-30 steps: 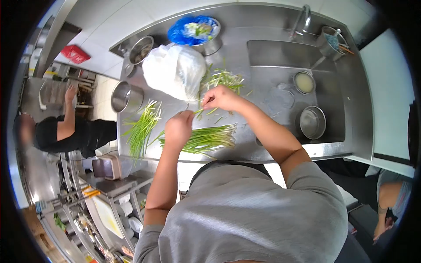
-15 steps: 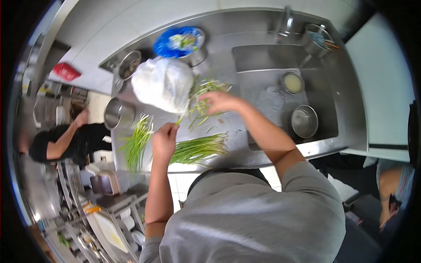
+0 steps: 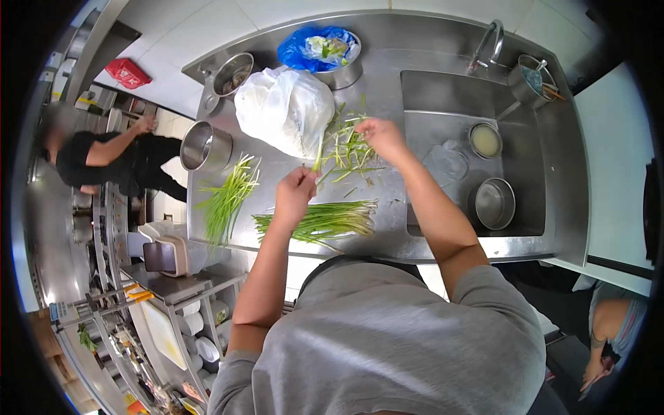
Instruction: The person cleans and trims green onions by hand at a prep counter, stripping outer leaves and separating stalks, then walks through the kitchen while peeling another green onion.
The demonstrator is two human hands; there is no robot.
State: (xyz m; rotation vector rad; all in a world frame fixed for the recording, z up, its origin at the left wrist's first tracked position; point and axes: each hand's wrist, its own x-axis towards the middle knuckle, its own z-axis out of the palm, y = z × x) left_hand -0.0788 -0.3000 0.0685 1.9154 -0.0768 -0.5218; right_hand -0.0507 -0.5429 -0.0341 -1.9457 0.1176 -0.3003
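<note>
My left hand [image 3: 296, 192] is closed on a spring onion [image 3: 319, 153], its pale end pointing up beside the white plastic bag [image 3: 283, 111]. To the right, my right hand [image 3: 382, 140] is over a loose heap of green trimmings [image 3: 353, 153]; its fingers are pinched, and what they hold, if anything, is too small to make out. A thick row of spring onions [image 3: 325, 220] lies on the steel counter in front of me. Another bunch of spring onions [image 3: 232, 197], white ends up, rests at the left.
A steel pot [image 3: 206, 146] stands at the left edge. Behind the bag are a small pot [image 3: 234, 73] and a bowl lined with a blue bag [image 3: 297, 50]. The sink [image 3: 443, 93] at right holds two bowls. A co-worker in black [image 3: 104, 155] stands at the left.
My right hand has shifted away from my left hand, over the trimmings. My left hand still grips the spring onion. The view has turned slightly, and the co-worker's posture has changed.
</note>
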